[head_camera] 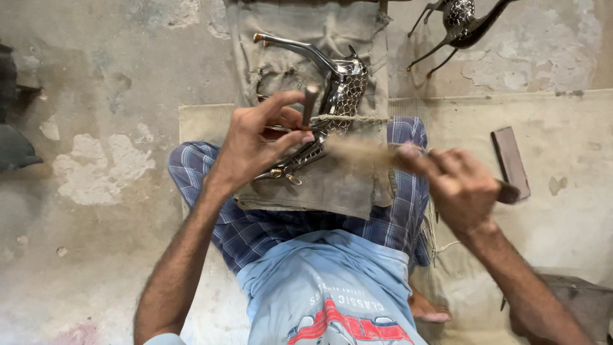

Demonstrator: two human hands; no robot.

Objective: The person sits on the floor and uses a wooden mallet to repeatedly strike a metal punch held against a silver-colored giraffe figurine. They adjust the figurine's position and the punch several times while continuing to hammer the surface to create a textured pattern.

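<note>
The big worry right now is that blurred wooden mallet (pixel 364 152) coming in from the right of the metal deer figurine (pixel 332 105): to my eye, if it lands off the head of the punch (pixel 309 105), the knuckles wrapped around that punch take the blow. Next risk, the way I read it: the figurine lies on a loose canvas cloth (pixel 319 38) draped over the lap and legs, tied down only by a thin cord (pixel 354 119) across its body, so a skewed strike could make it twist under the tip and score the wrong spot. Now the piece itself: shiny silver metal, lying on its side across the cloth, long neck or leg reaching up and left with a brass-coloured tip, body covered in a crackle-like cut pattern, slim legs poking out below the left hand (pixel 258 144). That left hand is clamped round the short dark punch, held upright just left of the figurine's patterned body. The right hand (pixel 456 185) is closed on the mallet handle, well to the right of the figurine. A flat dark block (pixel 511 163) lies on the mat further right, and a second, dark figurine (pixel 460 22) sits above and right on the floor.
</note>
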